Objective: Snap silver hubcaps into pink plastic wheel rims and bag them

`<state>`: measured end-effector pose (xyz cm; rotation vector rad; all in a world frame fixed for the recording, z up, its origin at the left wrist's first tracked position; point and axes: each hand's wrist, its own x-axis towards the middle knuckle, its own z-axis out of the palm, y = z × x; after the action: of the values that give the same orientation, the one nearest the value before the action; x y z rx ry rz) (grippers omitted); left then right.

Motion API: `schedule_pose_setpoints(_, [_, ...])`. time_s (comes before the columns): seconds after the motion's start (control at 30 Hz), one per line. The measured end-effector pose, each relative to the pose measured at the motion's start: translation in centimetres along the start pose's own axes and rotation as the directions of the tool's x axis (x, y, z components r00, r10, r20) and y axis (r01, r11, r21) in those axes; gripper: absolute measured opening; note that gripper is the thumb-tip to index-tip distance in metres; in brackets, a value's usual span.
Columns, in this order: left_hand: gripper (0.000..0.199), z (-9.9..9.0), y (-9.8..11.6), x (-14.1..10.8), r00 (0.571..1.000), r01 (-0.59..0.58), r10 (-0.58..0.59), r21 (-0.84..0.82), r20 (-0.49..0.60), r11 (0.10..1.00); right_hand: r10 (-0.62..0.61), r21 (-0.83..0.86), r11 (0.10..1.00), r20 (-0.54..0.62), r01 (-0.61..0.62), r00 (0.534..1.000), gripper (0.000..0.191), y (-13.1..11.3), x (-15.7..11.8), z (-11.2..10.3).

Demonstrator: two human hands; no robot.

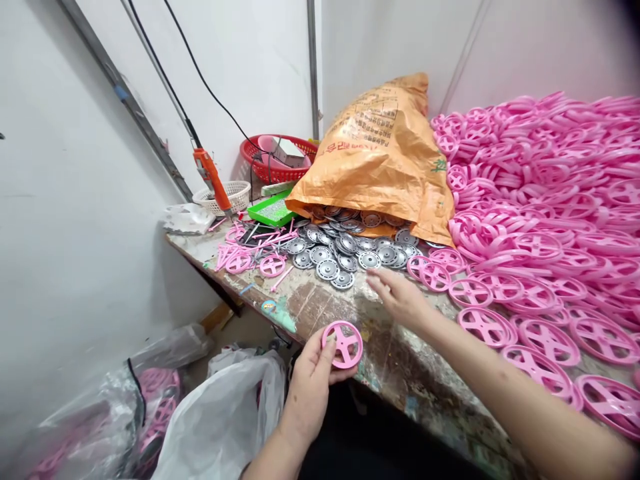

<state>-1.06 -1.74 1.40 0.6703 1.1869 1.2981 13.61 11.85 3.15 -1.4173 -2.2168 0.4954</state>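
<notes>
Below and left of our fingers, off the bench edge, we note clear plastic bags (150,400) holding more pink wheels, and a pale bag (225,420) whose contents we cannot see. Our left hand (310,387) has thumb and fingers clamped on the rim of one pink wheel (343,344), held upright just past the near edge of the worn bench (390,360). Judgement: the grip is best kept on the rim, spoke face toward us, so the hub remains clear. Far beyond those fingers, a white basket (227,195), contents not legible; a red basket (277,160) with a pinkish bowl and a box in it; a green tray (273,212) of small grey bits, likely screws. An orange-handled tool (213,177) hangs on its cable by them. Ahead of our right fingertips (373,280), silver hubcaps (345,257) lie loose, spilling from the mouth of an orange sack (380,153). Our right hand (400,300) hovers over the bench, fingers apart and empty, nearest those caps; taking a single cap from the edge of the spread would seem cleaner than digging into the pile. Right of that hand, a heap of pink wheels (540,200) covers the bench.
</notes>
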Motion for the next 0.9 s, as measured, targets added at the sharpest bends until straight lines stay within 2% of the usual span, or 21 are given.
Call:
schedule_pose_setpoints(0.13, [0.035, -0.7, -0.3, -0.1, 0.999, 0.027, -0.027, 0.011, 0.018, 1.000, 0.168, -0.094, 0.979, -0.107, -0.178, 0.980, 0.048, 2.9, 6.8, 1.0])
schedule_pose_setpoints(0.2, [0.033, -0.8, -0.3, -0.1, 0.999, 0.034, -0.035, 0.009, 0.031, 0.999, 0.221, -0.093, 0.968, -0.118, -0.232, 0.968, 0.049, 3.7, 8.3, 1.6])
schedule_pose_setpoints(0.3, [0.033, -1.0, -0.1, 0.1, 0.999, 0.052, -0.052, -0.004, 0.013, 0.999, 0.277, -0.057, 0.957, -0.114, -0.284, 0.954, 0.042, 4.3, 8.3, 1.4])
schedule_pose_setpoints(0.37, [0.032, -1.0, 0.0, 0.3, 0.999, 0.053, -0.053, -0.025, 0.005, 0.998, 0.290, -0.022, 0.956, -0.105, -0.294, 0.951, 0.031, 3.8, 6.9, 0.3])
schedule_pose_setpoints(0.43, [0.032, -0.9, 0.1, 0.4, 0.999, 0.038, -0.038, -0.045, 0.004, 0.998, 0.272, 0.061, 0.961, -0.062, -0.268, 0.960, 0.025, 2.3, 4.3, -0.8])
schedule_pose_setpoints(0.5, [0.032, -0.6, 0.1, 0.4, 1.000, 0.016, -0.016, -0.063, 0.008, 0.998, 0.213, 0.235, 0.948, 0.038, -0.216, 0.976, 0.029, 0.1, 0.8, -1.4])
schedule_pose_setpoints(0.57, [0.033, -0.2, 0.1, 0.2, 0.999, -0.014, 0.016, -0.089, 0.028, 0.996, 0.100, 0.420, 0.896, 0.123, -0.143, 0.987, 0.030, -2.0, -3.0, -1.1])
schedule_pose_setpoints(0.67, [0.034, 0.2, 0.0, -0.3, 0.996, -0.051, 0.059, -0.105, 0.069, 0.993, 0.001, 0.479, 0.878, 0.037, -0.019, 0.999, 0.034, -3.7, -7.0, 0.4])
schedule_pose_setpoints(0.73, [0.034, 0.2, 0.2, -0.8, 0.993, -0.062, 0.069, -0.076, 0.098, 0.995, 0.004, 0.479, 0.878, -0.027, 0.009, 1.000, 0.038, -3.9, -8.1, 1.0])
schedule_pose_setpoints(0.77, [0.033, 0.1, 0.3, -1.0, 0.991, -0.065, 0.071, -0.058, 0.117, 0.996, 0.010, 0.503, 0.865, -0.011, -0.003, 1.000, 0.038, -3.8, -8.2, 1.1])
schedule_pose_setpoints(0.9, [0.032, -0.4, 0.6, -1.6, 0.983, -0.077, 0.077, -0.006, 0.164, 0.997, -0.011, 0.636, 0.757, 0.239, -0.148, 0.971, 0.024, -3.7, -7.9, 0.5])
